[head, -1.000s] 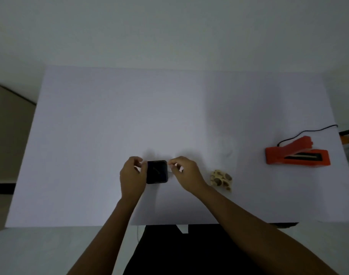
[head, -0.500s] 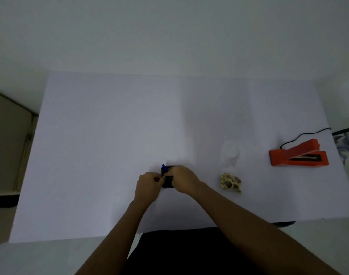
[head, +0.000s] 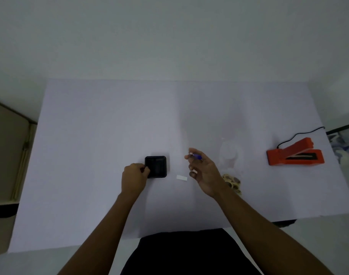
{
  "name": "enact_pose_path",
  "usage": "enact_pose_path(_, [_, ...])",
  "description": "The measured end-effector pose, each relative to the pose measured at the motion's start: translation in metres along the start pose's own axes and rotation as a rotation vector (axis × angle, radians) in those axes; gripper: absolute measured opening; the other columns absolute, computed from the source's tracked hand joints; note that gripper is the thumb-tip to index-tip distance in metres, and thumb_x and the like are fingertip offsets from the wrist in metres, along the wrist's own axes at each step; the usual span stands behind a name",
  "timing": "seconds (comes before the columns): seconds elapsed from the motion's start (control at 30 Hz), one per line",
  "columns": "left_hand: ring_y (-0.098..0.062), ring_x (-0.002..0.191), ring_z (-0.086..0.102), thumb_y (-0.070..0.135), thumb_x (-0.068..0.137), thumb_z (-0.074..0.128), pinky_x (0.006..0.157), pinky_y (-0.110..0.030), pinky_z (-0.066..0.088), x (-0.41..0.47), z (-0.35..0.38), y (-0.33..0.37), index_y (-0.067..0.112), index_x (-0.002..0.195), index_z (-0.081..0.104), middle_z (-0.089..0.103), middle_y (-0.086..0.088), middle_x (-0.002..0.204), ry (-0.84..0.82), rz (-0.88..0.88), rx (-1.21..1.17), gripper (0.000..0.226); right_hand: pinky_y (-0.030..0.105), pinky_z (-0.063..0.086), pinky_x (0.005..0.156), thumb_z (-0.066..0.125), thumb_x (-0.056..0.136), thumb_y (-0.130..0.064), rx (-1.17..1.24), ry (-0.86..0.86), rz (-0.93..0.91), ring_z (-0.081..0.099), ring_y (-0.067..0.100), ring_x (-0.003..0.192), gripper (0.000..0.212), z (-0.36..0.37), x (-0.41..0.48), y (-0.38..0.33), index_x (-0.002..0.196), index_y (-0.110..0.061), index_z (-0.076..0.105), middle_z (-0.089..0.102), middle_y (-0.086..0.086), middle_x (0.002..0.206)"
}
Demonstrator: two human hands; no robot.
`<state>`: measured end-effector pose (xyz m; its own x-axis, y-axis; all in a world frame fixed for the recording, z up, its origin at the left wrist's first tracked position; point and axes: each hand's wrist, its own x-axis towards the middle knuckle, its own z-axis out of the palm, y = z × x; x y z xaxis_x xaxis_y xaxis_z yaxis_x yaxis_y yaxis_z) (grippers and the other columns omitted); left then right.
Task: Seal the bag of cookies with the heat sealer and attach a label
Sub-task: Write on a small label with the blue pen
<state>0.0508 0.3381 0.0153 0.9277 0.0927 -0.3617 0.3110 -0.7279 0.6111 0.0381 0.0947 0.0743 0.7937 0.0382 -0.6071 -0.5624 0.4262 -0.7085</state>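
Dim light, white table seen from above. Bag of cookies lies at about 4 o'clock from table centre, just right of the right wrist: a small clear pouch, pale round cookies with darker patches showing through; its near part is partly hidden by the forearm. Above it, toward 12 o'clock, a faint glossy clear film lies flat on the table; whether it belongs to the same bag cannot be told. Heat sealer sits far out at 3 o'clock, well apart from the bag: orange body, lid arm tilted up, dark strip along the base, black cord trailing off toward the table's right edge. Small white label lies flat on the table between the hands, at 6 o'clock from centre, touching neither. Black square box with rounded corners, lid off, sits just left of the label. Left hand curled, fingers closed against the box's left edge, pinching it. Right hand raised above the table, palm turned inward, fingers loosely spread; a blue pen is held between thumb and fingertips at its upper edge.
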Motion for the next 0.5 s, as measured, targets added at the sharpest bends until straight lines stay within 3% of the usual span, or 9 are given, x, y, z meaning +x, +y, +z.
enact_pose_path(0.07, [-0.012, 0.042, 0.044, 0.015, 0.088, 0.060, 0.045, -0.025, 0.035, 0.002, 0.000, -0.001, 0.001, 0.060, 0.062, 0.058, -0.007, 0.051, 0.005, -0.014, 0.024, 0.032, 0.026, 0.035, 0.053, 0.065, 0.091, -0.020, -0.004, 0.005, 0.037, 0.047, 0.012, 0.059, 0.006, 0.001, 0.000, 0.003, 0.094, -0.017, 0.069, 0.060, 0.007, 0.084])
enact_pose_path(0.17, [-0.014, 0.050, 0.054, 0.019, 0.090, 0.060, 0.049, -0.025, 0.041, 0.000, -0.001, 0.001, 0.004, 0.070, 0.069, 0.065, -0.005, 0.060, -0.002, -0.041, 0.056, 0.026, 0.026, 0.024, 0.049, 0.058, 0.092, -0.048, 0.024, 0.053, 0.079, 0.037, 0.012, 0.050, 0.040, 0.001, 0.000, 0.012, 0.075, -0.012, 0.064, 0.050, 0.005, 0.062])
enact_pose_path(0.23, [-0.019, 0.067, 0.063, 0.027, 0.093, 0.059, 0.058, -0.027, 0.047, -0.004, -0.004, 0.005, 0.007, 0.089, 0.071, 0.071, -0.006, 0.080, 0.037, -0.053, 0.103, 0.024, 0.025, 0.020, 0.046, 0.050, 0.093, -0.056, 0.034, 0.080, 0.083, 0.031, 0.012, 0.045, 0.054, 0.001, 0.000, 0.015, 0.070, -0.009, 0.062, 0.044, 0.005, 0.053])
enact_pose_path(0.33, [-0.017, 0.075, 0.061, 0.042, 0.095, 0.054, 0.062, -0.027, 0.045, -0.015, -0.009, 0.028, 0.014, 0.099, 0.065, 0.063, -0.002, 0.091, 0.138, 0.073, 0.110, 0.030, 0.027, 0.013, 0.044, 0.050, 0.095, -0.054, 0.020, 0.103, 0.089, 0.023, 0.012, 0.043, 0.056, 0.005, -0.002, 0.018, 0.063, -0.008, 0.058, 0.035, 0.004, 0.048])
enact_pose_path(0.5, [-0.010, 0.068, 0.057, 0.044, 0.097, 0.046, 0.062, -0.028, 0.047, -0.047, -0.009, 0.083, 0.020, 0.090, 0.061, 0.061, 0.006, 0.077, -0.264, 0.409, 0.036, 0.029, 0.028, 0.012, 0.046, 0.053, 0.098, -0.038, 0.077, 0.125, 0.081, 0.020, 0.011, 0.040, 0.050, 0.016, -0.004, 0.017, 0.058, -0.008, 0.053, 0.032, 0.000, 0.043])
